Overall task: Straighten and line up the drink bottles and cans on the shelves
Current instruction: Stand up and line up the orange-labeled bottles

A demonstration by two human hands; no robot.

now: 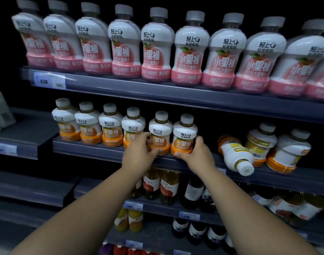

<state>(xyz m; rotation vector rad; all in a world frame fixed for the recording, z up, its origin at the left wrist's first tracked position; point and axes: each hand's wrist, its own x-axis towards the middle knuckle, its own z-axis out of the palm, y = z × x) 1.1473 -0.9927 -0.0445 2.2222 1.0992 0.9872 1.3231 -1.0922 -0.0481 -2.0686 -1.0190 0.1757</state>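
From my remote feed, the far left is murky: pale packs (0,111) are cut off by the frame and too blurred to name. On the price tag (50,80) I can read only 4.20.

The top shelf (120,87) carries nine squat, waisted plastic pink-banded bottles (125,50) with grey caps, and a tenth is clipped at the right edge. On the middle shelf (87,150) six glossy orange-banded bottles (87,126) stand upright in a row.

The left hand (139,153) wraps the fifth bottle (160,133), fingers curled round its base. The right hand (196,153) clasps the sixth bottle (185,138), thumb on its orange band.

Below the arms, dark bottles (193,192) are too dim to make out. Further right, one toppled bottle (234,155) lies cap-forward beside a leaning bottle (259,144) and its blurred neighbour (288,153).
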